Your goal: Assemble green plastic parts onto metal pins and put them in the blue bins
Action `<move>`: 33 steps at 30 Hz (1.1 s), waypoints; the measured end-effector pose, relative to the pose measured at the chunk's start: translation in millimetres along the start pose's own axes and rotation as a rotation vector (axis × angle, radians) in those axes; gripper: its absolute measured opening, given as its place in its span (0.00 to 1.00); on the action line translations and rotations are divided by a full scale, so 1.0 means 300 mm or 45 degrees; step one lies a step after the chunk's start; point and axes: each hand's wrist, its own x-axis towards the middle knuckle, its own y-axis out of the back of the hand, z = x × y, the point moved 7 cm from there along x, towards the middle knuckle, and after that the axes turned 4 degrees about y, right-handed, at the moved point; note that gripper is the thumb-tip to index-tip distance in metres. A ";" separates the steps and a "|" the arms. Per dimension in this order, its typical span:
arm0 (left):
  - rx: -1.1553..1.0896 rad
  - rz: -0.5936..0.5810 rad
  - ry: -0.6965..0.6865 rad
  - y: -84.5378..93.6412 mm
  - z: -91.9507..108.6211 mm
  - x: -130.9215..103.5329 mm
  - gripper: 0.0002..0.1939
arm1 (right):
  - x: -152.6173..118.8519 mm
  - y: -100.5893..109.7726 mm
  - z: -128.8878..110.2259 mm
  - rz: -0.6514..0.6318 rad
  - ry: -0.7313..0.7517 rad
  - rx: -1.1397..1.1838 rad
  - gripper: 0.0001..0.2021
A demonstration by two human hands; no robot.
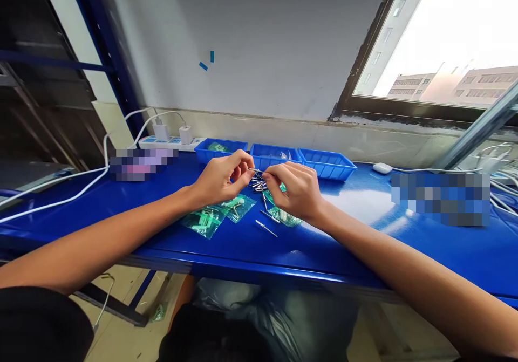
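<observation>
Fingers (243, 179) busy: left hand (220, 177) and right hand (297, 190) pinch a slim metal rod (258, 171) over the loose pile (258, 184) on the tabletop (348, 251); green bags (210, 229) already hold pale pieces (205, 218), plenty of rods still loose!

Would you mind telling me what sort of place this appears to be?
Probably a workshop or light assembly area: the blue workbench carries three open plastic bins, loose metal pins and green-tinted clear bags of small parts.
</observation>
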 end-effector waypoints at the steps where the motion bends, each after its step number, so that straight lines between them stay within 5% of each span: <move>1: 0.003 -0.006 0.000 -0.001 0.001 0.000 0.05 | 0.001 -0.001 0.001 -0.004 -0.004 0.002 0.13; 33: 0.065 -0.092 0.059 -0.033 -0.036 -0.003 0.08 | -0.009 -0.054 0.021 -0.230 -0.038 0.024 0.10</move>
